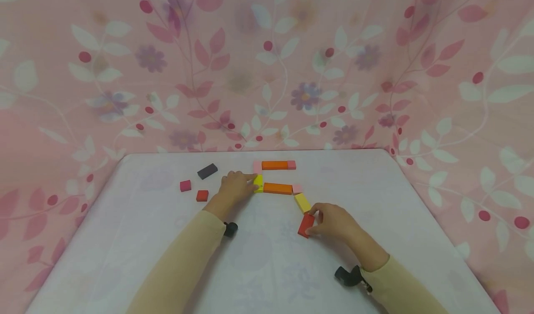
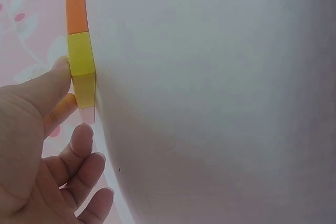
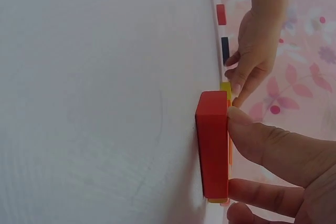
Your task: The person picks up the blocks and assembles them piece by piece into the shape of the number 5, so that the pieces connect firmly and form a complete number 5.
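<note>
- At far left, a crimson cube (image 1: 185, 185) is lying near a dark block (image 1: 207, 171) and small red block (image 1: 202, 196).
- Mid-scene, the left hand (image 1: 235, 186) is pinching a bright yellow block (image 1: 258, 184) beside the nearer orange block (image 1: 277, 188).
- Rightward, a pale yellow block (image 1: 302, 203) is slanting between a pink cube (image 1: 297, 188) and larger red block (image 1: 306, 226).
- Rightmost, the right hand (image 1: 335, 221) is pinching that larger red block (thumb uppermost in its wrist view).

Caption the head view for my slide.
A left hand pinches a bright-yellow block; a right hand grips a red rectangular block on a white table.

sleeves (image 1: 179, 263): long, plain, beige | wrist cameras (image 1: 347, 277): black, rounded | right-wrist strap (image 1: 367, 284): probably black, blurred
</note>
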Demonstrator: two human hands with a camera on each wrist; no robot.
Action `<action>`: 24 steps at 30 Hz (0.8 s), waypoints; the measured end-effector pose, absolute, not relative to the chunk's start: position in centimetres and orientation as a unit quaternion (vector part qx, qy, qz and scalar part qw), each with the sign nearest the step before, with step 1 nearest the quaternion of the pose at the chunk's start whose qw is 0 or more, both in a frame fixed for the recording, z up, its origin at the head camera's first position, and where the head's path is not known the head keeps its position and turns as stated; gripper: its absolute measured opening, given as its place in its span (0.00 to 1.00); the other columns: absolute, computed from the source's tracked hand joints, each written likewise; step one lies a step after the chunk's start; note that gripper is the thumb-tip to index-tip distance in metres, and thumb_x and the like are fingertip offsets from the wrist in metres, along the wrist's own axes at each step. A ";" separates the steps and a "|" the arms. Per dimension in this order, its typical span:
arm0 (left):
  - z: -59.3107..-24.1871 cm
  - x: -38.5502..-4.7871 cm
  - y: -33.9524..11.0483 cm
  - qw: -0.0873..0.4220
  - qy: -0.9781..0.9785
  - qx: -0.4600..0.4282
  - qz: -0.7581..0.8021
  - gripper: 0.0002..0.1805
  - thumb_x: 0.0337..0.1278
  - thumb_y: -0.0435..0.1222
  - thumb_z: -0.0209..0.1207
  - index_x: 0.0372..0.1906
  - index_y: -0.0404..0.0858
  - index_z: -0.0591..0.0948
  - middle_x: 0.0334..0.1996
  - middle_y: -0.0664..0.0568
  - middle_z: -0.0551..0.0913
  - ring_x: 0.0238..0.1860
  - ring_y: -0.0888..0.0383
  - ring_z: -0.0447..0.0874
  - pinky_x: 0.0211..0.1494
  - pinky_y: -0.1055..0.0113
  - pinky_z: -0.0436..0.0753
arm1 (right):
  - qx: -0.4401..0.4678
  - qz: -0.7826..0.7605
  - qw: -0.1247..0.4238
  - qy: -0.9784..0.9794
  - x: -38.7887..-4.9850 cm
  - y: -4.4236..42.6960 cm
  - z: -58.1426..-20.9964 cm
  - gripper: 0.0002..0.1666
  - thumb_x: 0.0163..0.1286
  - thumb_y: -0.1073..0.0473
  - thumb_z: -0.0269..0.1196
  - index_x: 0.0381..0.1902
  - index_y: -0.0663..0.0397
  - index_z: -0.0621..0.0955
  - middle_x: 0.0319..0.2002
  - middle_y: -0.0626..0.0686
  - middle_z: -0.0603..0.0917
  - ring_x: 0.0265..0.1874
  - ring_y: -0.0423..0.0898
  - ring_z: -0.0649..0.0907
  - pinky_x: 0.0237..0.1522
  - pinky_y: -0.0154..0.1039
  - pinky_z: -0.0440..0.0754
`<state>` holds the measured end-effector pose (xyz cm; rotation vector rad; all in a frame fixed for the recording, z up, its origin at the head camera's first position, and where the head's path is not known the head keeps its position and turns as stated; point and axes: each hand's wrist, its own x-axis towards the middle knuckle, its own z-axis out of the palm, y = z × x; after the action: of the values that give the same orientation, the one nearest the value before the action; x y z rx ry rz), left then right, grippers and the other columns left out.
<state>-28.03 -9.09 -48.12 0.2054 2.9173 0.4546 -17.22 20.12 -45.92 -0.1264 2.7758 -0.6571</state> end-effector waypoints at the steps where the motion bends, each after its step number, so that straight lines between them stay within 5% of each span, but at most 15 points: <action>1: -48.1 -28.0 -9.1 0.091 0.982 0.070 0.152 0.31 0.63 0.56 0.62 0.70 0.61 0.73 0.51 0.45 0.79 0.50 0.47 0.70 0.58 0.50 0.70 | -0.043 -0.228 0.142 0.962 -17.2 20.1 -45.9 0.28 0.49 0.48 0.80 0.48 0.45 0.84 0.29 0.48 0.77 0.31 0.46 0.75 0.31 0.40 0.75; 24: -47.7 -28.1 -9.2 0.098 0.981 0.068 0.150 0.31 0.64 0.56 0.61 0.71 0.61 0.72 0.53 0.44 0.79 0.51 0.46 0.70 0.60 0.49 0.70 | -0.028 -0.254 0.152 0.955 -16.9 19.8 -46.2 0.29 0.50 0.46 0.80 0.47 0.43 0.79 0.27 0.50 0.76 0.26 0.46 0.74 0.27 0.40 0.70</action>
<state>-28.13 -9.16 -47.72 0.2010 2.9039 0.4433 -16.88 19.77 -46.22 -0.0791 2.7395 -0.7286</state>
